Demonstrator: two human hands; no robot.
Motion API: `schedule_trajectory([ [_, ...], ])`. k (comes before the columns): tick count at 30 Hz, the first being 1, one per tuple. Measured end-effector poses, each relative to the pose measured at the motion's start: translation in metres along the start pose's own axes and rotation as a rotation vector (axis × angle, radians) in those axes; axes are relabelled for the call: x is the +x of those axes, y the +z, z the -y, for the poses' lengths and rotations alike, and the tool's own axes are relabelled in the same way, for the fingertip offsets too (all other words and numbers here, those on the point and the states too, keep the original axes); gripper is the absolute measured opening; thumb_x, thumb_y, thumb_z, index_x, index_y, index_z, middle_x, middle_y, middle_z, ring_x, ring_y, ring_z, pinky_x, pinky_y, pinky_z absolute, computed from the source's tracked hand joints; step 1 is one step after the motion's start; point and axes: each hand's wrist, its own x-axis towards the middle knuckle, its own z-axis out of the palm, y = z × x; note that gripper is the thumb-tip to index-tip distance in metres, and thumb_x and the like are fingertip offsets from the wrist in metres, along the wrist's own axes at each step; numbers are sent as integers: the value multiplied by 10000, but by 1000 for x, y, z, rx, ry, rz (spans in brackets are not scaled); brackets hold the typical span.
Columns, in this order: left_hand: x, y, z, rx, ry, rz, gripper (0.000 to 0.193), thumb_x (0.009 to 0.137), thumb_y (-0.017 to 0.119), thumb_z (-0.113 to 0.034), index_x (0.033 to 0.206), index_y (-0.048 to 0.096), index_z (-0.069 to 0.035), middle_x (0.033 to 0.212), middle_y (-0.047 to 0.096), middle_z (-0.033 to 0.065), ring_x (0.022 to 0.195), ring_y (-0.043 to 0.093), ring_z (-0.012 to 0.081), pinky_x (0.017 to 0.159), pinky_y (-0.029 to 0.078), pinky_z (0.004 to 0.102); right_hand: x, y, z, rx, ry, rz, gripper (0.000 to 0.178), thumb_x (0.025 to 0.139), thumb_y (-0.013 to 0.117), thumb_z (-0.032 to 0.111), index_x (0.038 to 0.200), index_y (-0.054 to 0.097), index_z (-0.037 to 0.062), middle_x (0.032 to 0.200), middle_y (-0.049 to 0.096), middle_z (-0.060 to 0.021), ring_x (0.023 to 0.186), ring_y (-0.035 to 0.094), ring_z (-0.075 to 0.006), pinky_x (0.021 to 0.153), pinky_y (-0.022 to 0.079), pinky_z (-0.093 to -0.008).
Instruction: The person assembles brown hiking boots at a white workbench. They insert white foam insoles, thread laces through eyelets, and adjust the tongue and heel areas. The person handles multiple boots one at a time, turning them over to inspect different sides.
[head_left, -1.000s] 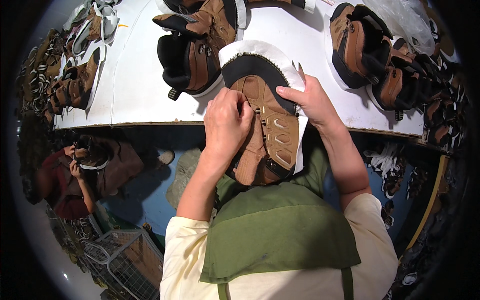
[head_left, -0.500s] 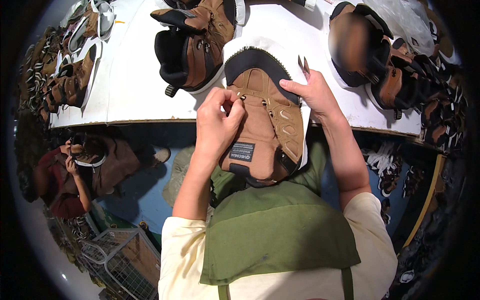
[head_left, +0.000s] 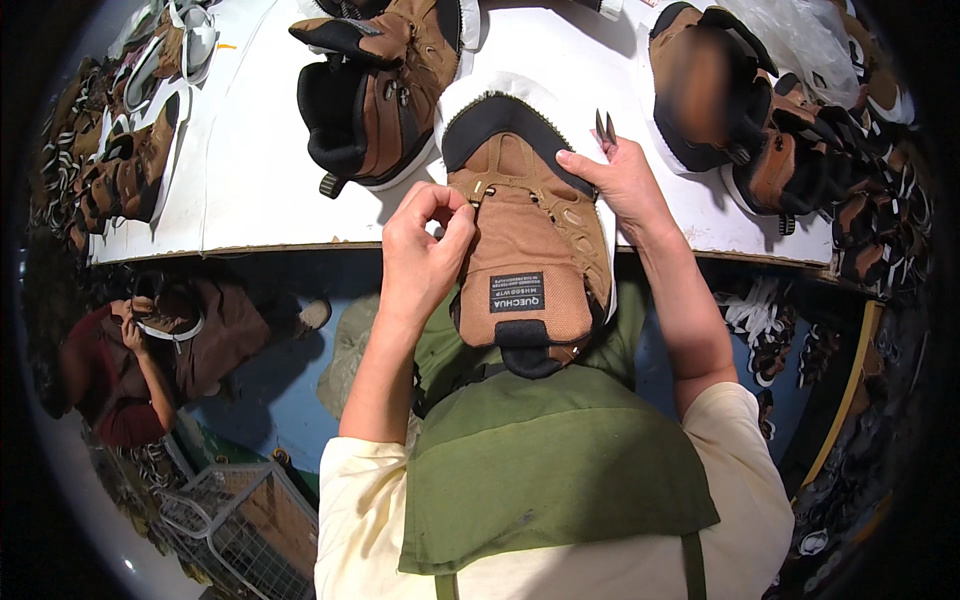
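Here, white table (head_left: 250, 150) — held shoe (head_left: 515, 225) at its edge (blue floor (head_left: 300, 400)).

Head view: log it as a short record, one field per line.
Left hand: pinching the brown hiking boot near its left lace edge
Right hand: thumb at the black toe cap; pointed metal blades jutting above
Boot pose: toe toward the white table, tongue toward the green apron
Nearby: other brown boots on the table; co-worker at left holding a shoe

left grip (head_left: 428, 248): pinching brown shoe upper (head_left: 520, 232) | right grip (head_left: 622, 188): same upper, snips (head_left: 606, 128)
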Motion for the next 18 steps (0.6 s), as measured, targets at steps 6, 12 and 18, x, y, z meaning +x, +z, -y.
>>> schedule_trajectory([
  [6,5,1,-4,136,91,11,104,777,672,-25,764,586,33,721,560,82,624,571,149,591,461,273,-3,3,2,110,-40,14,235,829,742,125,928,645,-64,867,664,-59,769,606,-91,716,499,-247],
  [12,9,1,-4,246,172,-48,252,776,690,-34,994,576,21,913,566,117,802,592,209,723,496,314,-9,6,12,80,-113,52,210,846,718,108,929,642,-69,878,665,-63,771,602,-85,713,498,-234],
  [18,21,4,12,20,21,-105,674,823,729,-206,1333,376,59,1214,509,173,1125,504,236,958,421,353,-11,8,14,110,-138,72,162,858,699,97,903,643,-49,850,659,-44,753,589,-71,695,491,-227],
])
